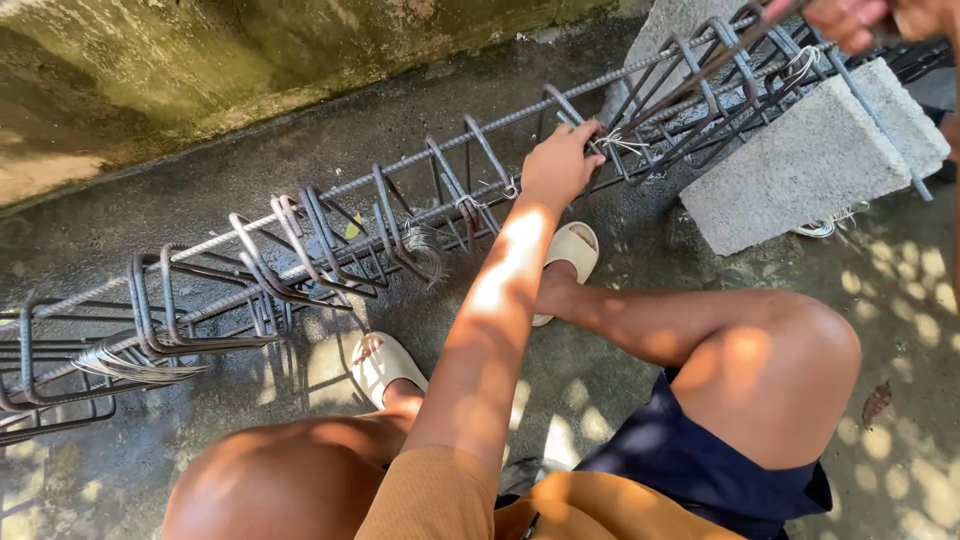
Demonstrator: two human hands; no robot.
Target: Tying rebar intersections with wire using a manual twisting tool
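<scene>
Your left hand [560,160] reached forward to the rebar cage [330,250] and closed its fingers [585,135] around a joint where a stirrup [560,105] met the upper long bar; a twist of pale tie wire [622,145] sat just beside the fingertips; whether you pinched the wire or only the bar I could not tell. The hand at the top right edge [850,20] was cut off by the frame; it seemed curled near the far stirrups, though its grip and whose hand it was could not be read.

The cage lay along the wet concrete floor [620,370], its far end propped on a grey concrete block [810,165]; stirrups toward the near end leaned at uneven angles.

Risks as judged: cut wire ends near your fingertips could prick the skin; the cage rested on the block's edge, so a hard pull might roll or slide it off; your feet in open cream sandals [385,365] sat just beside the bars and could be struck; the damp floor offered poor footing.

Containers: none in view; loose bundles of wire [135,362] hung on the cage itself.
</scene>
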